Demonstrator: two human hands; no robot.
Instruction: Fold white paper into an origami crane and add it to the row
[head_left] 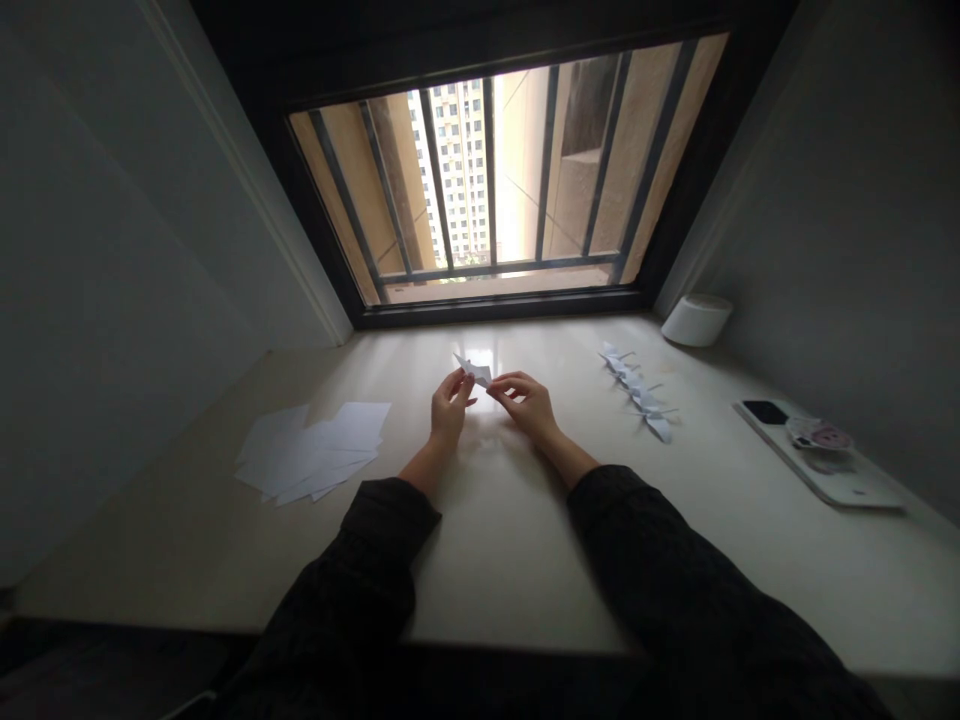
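Between my two hands, above the pale sill, is a small folded white paper crane (475, 371) with pointed tips. My left hand (448, 402) pinches it from the left, thumb and fingers on its lower left part. The fingertips of my right hand (526, 402) are closed on its right end. Off to the right, several folded paper cranes (637, 388) stand in a slanting row. Left of my hands lies a loose, overlapping pile of white paper sheets (319, 450).
A white cylindrical object (696, 320) stands in the back right corner. Nearer on the right lies a white phone (821, 455) with a round decorated grip. A barred window (495, 180) in a dark frame closes off the back, and grey walls flank both sides.
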